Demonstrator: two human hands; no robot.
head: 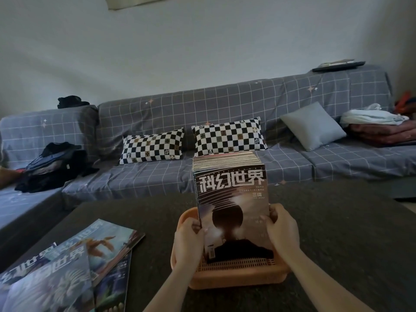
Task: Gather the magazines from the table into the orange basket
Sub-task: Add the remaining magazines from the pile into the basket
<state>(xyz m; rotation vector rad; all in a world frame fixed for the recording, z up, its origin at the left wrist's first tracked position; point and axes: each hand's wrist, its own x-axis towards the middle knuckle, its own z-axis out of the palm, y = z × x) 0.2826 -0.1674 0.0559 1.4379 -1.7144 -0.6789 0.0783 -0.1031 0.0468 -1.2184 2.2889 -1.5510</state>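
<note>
A thick stack of magazines [231, 203] is held upright on its lower edge inside the orange basket [236, 278], which sits on the dark table [337, 221]. The stack is gripped from both sides: the left hand [188, 242] is curled round its left edge and the right hand [281, 233] round its right edge, thumbs on the front cover. On that cover the white title 科幻世界 is printed, with 三体 in smaller type beneath it, above a dark sphere against pale streaks; a barcode strip is seen near the lower left corner. Several more magazines [74, 262] are fanned out flat on the table at lower left, well apart from the basket; part of the same title can be read on them, at an angle. Behind the table a sofa [225, 104] under a grey grid-patterned cover is seen, with two black-and-white checkered pillows [227, 136], a plain grey cushion [313, 127] and piles of dark clothing [54, 167].
</note>
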